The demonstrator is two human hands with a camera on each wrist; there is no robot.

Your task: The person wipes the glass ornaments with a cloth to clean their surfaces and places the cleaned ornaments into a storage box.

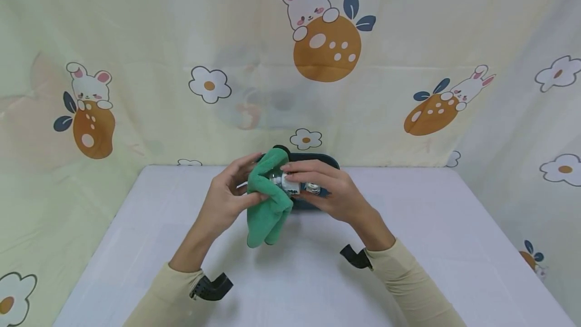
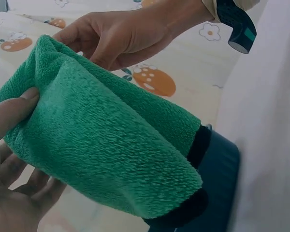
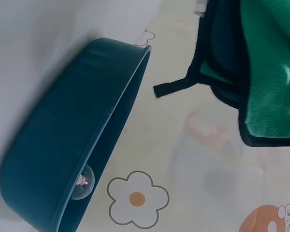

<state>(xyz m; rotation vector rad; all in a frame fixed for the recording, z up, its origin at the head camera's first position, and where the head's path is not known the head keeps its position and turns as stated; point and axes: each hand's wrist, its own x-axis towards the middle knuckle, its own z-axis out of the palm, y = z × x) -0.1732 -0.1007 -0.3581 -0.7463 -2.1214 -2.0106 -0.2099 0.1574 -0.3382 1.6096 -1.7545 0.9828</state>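
Note:
My left hand [image 1: 226, 192] pinches a folded green cloth [image 1: 263, 223] between thumb and fingers. The fluffy cloth [image 2: 106, 135] has a dark edging and, in the right wrist view, a dark loop strap. My right hand [image 1: 333, 191] holds a small clear object with a white printed base [image 1: 290, 184] against the cloth's right side, fingers over the top and thumb below. Its exact kind I cannot tell. From the left wrist camera, the cloth hides this object. Behind the hands stands a dark blue bin [image 3: 63, 125].
Inside the bin is a clear globe with a tiny figure [image 3: 84, 182]. The bin stands near the back edge of the white table [image 1: 408, 226]. A patterned curtain [image 1: 172, 24] hangs behind. Black wrist mounts [image 1: 213, 287] stick out from both sleeves.

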